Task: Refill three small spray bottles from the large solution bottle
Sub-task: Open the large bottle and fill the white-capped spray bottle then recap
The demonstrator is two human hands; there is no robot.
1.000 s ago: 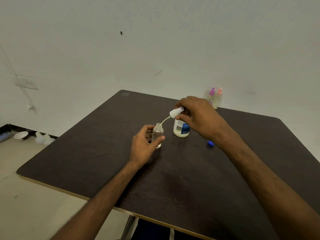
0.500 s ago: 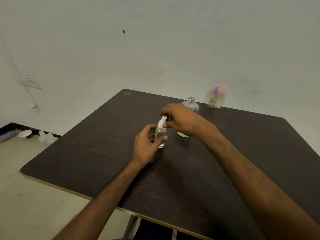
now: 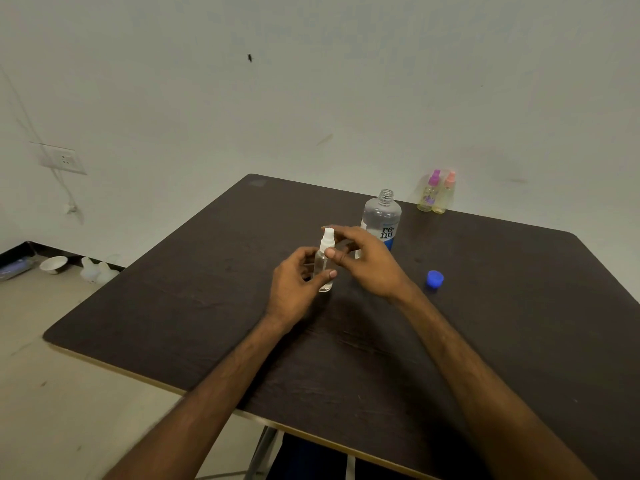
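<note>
A small clear spray bottle (image 3: 325,263) with a white spray head stands upright on the dark table (image 3: 502,341). My left hand (image 3: 294,285) wraps its lower body, thumb in front. My right hand (image 3: 363,261) pinches the neck just under the white head with thumb and fingers. Behind my right hand stands the large solution bottle (image 3: 382,218), uncapped, with a blue and white label. Its blue cap (image 3: 434,279) lies on the table to the right. Two more small spray bottles, one with a purple head (image 3: 429,192) and one with a pink head (image 3: 445,194), stand at the far edge.
The wall is close behind the table's far edge. On the floor at left lie a white bowl (image 3: 53,264) and pale plastic items (image 3: 97,270). A wall socket (image 3: 62,161) with a hanging cord is at left.
My right hand brought the white spray head with its tube down into the clear bottle's neck and seated it. It now grips lower at the neck. The large bottle has come into view.
</note>
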